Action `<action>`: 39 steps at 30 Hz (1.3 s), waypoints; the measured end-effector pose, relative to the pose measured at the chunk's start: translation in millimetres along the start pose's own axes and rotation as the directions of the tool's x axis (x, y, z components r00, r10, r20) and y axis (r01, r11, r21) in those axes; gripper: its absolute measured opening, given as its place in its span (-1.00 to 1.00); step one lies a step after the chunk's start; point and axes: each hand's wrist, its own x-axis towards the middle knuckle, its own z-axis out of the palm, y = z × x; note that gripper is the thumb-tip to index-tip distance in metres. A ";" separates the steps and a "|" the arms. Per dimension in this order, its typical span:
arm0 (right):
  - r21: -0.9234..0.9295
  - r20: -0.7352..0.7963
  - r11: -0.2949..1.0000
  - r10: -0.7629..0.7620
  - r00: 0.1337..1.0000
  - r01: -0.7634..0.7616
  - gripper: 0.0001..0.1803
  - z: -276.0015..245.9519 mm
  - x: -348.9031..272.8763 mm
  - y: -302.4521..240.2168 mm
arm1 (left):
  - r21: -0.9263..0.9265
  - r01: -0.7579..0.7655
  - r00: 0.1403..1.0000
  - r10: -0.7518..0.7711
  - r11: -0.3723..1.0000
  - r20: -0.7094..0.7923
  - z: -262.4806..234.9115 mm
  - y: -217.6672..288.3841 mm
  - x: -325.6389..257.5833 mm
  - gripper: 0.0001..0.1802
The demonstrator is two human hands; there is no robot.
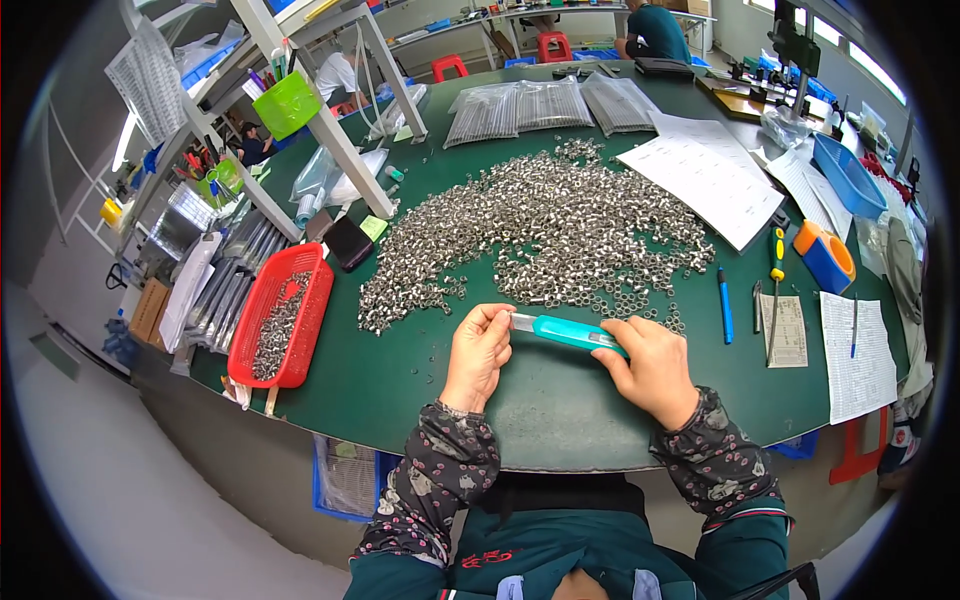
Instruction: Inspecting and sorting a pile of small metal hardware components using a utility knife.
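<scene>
In my right hand [650, 368] is a teal utility knife [568, 332], gripped by its handle over the near part of the green table. Its metal blade end points left, toward my left hand [480, 352]. The fingers of my left hand are pinched together at the blade's tip; whatever they hold there is too small or too hidden to name. Just beyond both hands spreads a wide heap of small silvery metal rings [540, 225], with a few loose ones near my left hand.
At left stands a red plastic basket [318, 310] partly filled with metal pieces, beside a dark phone-like box [348, 243]. To the right lie a blue pen [725, 308], a yellow-green screwdriver [777, 252], an orange-blue tape roll [826, 257] and paper sheets [700, 180]. Bagged rods [555, 106] lie behind the heap.
</scene>
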 end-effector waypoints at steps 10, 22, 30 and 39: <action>0.046 -0.011 0.999 0.013 1.000 -0.013 -0.76 3.6 -1.3 1.5 | -0.114 0.001 1.000 -0.004 0.994 -0.026 1.6 2.5 -1.4 -0.90; 0.044 -0.006 0.997 0.067 0.998 -0.067 -0.75 4.2 -3.9 -4.1 | 0.075 -0.080 0.997 0.081 0.994 -0.016 4.4 1.6 -3.1 -0.91; -0.076 -0.129 0.997 -0.043 0.991 0.033 -0.73 2.4 -1.3 -1.9 | -0.041 -0.042 0.996 0.039 0.998 -0.083 2.4 2.6 -2.1 -0.89; -0.006 -0.088 1.000 -0.001 0.996 0.001 -0.75 3.2 -0.8 0.0 | -0.006 -0.041 0.998 0.041 0.999 -0.042 8.4 6.9 -4.1 -0.86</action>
